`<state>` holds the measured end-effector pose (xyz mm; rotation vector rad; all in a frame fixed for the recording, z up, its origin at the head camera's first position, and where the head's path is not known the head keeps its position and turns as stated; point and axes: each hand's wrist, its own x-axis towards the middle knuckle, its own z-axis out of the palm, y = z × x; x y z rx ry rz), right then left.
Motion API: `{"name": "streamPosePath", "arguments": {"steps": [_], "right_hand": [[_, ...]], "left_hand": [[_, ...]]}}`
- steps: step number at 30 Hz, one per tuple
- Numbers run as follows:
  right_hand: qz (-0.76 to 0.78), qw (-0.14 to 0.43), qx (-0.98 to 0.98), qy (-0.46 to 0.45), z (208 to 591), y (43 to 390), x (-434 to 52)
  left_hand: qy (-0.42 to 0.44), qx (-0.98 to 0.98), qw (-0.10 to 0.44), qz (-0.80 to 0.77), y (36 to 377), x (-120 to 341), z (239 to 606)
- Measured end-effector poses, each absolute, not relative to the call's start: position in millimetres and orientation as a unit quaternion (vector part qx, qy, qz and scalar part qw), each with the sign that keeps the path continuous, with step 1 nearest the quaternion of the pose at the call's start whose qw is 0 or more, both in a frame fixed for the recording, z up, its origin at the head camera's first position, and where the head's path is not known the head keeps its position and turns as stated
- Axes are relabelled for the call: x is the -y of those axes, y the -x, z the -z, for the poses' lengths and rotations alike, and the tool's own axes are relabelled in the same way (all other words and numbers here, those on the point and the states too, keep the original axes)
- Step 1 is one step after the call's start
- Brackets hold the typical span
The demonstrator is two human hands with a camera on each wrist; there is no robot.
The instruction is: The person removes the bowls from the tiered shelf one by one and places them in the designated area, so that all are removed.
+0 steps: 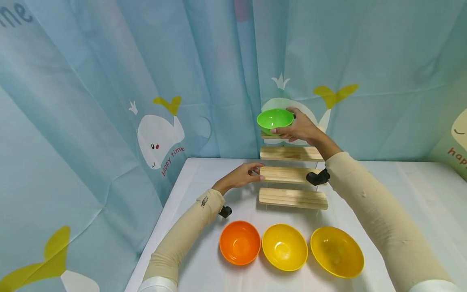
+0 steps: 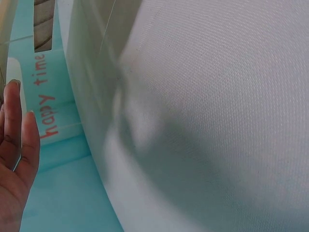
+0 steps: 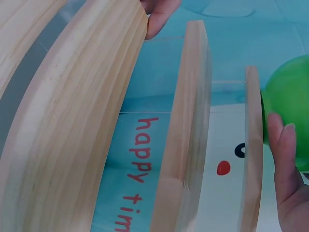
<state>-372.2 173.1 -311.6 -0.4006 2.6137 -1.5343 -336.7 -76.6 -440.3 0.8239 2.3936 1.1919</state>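
Observation:
My right hand grips a green bowl by its right side, at the top step of a tiered wooden rack. In the right wrist view the green bowl sits right at the top plank, with fingers against its outside. My left hand holds the left end of a lower plank, thumb at its front edge and forefinger at its back edge. The left wrist view catches only part of this hand at its left side.
In front of the rack, an orange bowl, a yellow bowl and a darker yellow bowl stand in a row on the white table. A blue curtain printed with whales hangs behind and to the left.

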Motion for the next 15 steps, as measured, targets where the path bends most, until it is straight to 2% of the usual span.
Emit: {"name": "streamPosePath", "arguments": {"steps": [15], "right_hand": [[0.503, 0.038, -0.850, 0.153, 306, 356, -192]], "left_hand": [[-0.296, -0.845, 0.170, -0.413, 337, 77, 441]]}}
